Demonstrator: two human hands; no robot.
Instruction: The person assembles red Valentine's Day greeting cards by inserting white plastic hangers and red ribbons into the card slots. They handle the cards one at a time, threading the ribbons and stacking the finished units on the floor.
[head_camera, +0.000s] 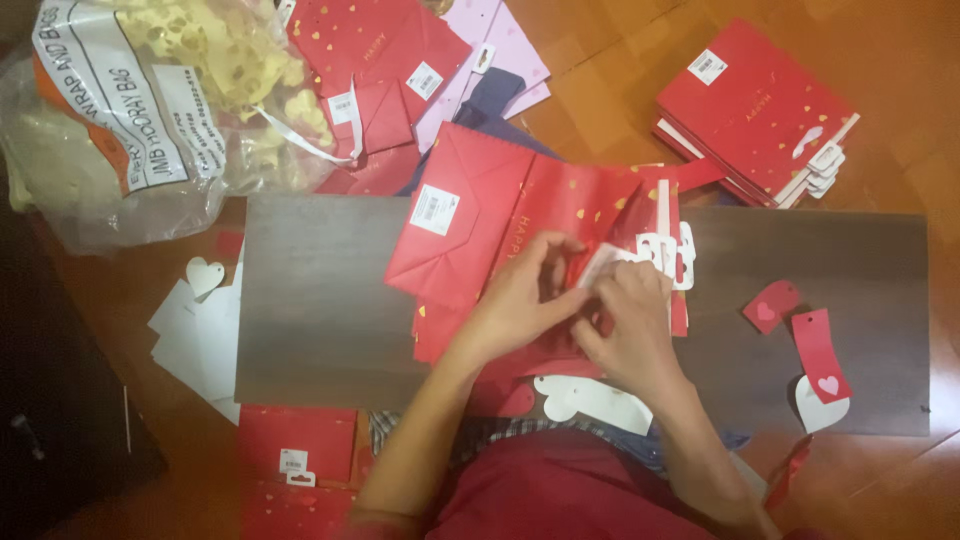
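Observation:
A flat red gift bag (470, 215) with gold hearts lies on a dark wooden board (320, 300). My left hand (525, 300) and my right hand (630, 315) meet over the bag's top edge. Both pinch at the white plastic handle piece (660, 250) and a red ribbon part there. Which fingers hold what is hidden by the hands. A white heart-shaped card (590, 400) lies just below my wrists.
A stack of red gift bags (750, 110) sits at the upper right. More red and pink bags (400, 60) lie behind the board, beside a clear plastic sack (130, 110). Red tags (815, 345) rest on the board's right. White cards (200, 330) lie left.

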